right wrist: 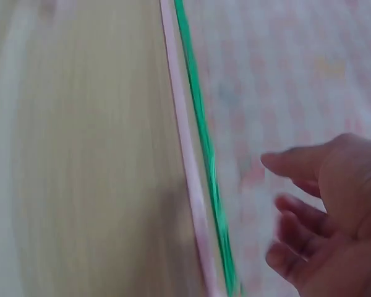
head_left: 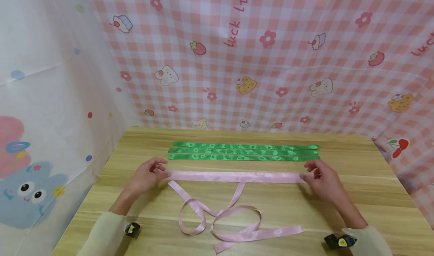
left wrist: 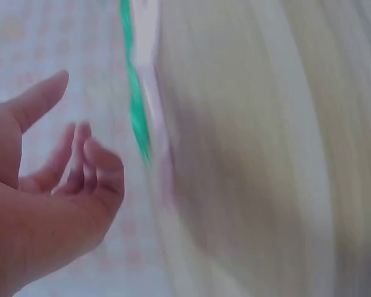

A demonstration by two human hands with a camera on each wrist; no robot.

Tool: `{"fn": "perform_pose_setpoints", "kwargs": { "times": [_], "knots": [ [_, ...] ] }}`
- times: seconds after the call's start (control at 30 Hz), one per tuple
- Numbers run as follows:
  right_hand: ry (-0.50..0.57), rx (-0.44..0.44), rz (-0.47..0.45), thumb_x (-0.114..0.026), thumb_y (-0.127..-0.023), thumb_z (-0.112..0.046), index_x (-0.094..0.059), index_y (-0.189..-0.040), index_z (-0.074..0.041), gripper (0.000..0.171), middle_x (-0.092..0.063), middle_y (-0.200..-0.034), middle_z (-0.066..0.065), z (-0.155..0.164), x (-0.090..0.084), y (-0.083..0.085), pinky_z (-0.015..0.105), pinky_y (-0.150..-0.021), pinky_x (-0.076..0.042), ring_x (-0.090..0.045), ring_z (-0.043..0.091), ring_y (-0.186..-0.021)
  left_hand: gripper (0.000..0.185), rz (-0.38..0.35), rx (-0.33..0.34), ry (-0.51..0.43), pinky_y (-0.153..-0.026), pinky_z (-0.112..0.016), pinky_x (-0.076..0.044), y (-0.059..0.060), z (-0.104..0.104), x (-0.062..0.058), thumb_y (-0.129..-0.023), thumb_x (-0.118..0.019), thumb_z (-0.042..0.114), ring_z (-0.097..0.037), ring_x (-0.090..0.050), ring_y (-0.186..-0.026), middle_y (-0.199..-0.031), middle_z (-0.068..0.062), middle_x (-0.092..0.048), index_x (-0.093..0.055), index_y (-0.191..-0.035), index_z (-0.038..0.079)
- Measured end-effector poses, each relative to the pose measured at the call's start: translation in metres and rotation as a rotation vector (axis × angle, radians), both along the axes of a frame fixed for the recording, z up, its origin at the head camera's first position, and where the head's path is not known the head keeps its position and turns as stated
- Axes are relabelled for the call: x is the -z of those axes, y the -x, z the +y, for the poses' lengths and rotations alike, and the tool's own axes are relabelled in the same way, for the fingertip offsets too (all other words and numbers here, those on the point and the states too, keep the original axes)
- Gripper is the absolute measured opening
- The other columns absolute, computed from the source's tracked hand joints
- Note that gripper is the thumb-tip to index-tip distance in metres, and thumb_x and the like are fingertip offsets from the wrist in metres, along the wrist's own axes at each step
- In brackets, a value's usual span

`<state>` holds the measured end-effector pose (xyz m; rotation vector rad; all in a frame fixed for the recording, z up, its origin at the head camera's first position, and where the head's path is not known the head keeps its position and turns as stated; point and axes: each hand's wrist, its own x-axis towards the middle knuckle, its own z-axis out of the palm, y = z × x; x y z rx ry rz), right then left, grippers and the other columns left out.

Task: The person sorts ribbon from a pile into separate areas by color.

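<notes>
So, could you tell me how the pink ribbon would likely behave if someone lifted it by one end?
The pink ribbon would probably hang limp, since its loose tail already curls into loops on the table. Its sheen suggests it is slippery. It looks thin, so probably very light.

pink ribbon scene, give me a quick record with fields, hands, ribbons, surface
left hand: left hand at the left end of the straight stretch of the pink satin ribbon; grip unclear
right hand: right hand at its right end; grip unclear
pink ribbon: one stretch flat, the rest looping loosely toward the person
green ribbons: three green patterned ribbon strips lying parallel behind it
surface: light wooden table
</notes>
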<state>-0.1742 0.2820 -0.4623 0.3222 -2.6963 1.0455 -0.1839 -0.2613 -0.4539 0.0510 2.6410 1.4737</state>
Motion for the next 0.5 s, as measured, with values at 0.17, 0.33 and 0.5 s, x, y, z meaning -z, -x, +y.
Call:
{"fn": "perform_pose_setpoints", "kwargs": {
  "times": [0.17,0.33,0.5],
  "knots": [
    [0.012,-0.291,-0.054,-0.075,-0.084,0.001,-0.064,-0.09,-0.008,0.016,-0.063,-0.083,-0.002,-0.058,-0.003,-0.006,0.026,-0.067,-0.05,-0.055,0.007,-0.077,0.036,-0.008,0.279,-0.096,-0.074,-0.025,-0.05,-0.009,0.045,-0.004,-0.088,-0.072,0.004,-0.022,-0.06,-0.091,-0.104,-0.019,-0.065,-0.059,-0.119,-0.005],
    [0.008,-0.501,-0.175,-0.074,-0.087,-0.006,-0.063,-0.089,-0.016,0.015,-0.064,-0.086,-0.009,-0.109,-0.006,-0.014,0.034,-0.077,-0.053,-0.059,0.012,-0.084,0.037,-0.041,0.502,-0.099,-0.082,-0.026,-0.051,-0.02,0.083,-0.002,-0.086,-0.076,0.007,-0.026,-0.062,-0.098,-0.107,-0.017,-0.066,-0.06,-0.117,-0.002],
    [0.011,-0.641,-0.212,-0.072,-0.089,-0.006,-0.064,-0.092,-0.014,0.012,-0.068,-0.09,-0.006,-0.147,-0.003,-0.018,0.037,-0.083,-0.053,-0.064,0.017,-0.09,0.039,-0.061,0.614,-0.087,-0.084,-0.027,-0.052,-0.029,0.106,0.002,-0.083,-0.08,0.011,-0.028,-0.063,-0.099,-0.107,-0.014,-0.066,-0.061,-0.116,0.001]
  ]
}}
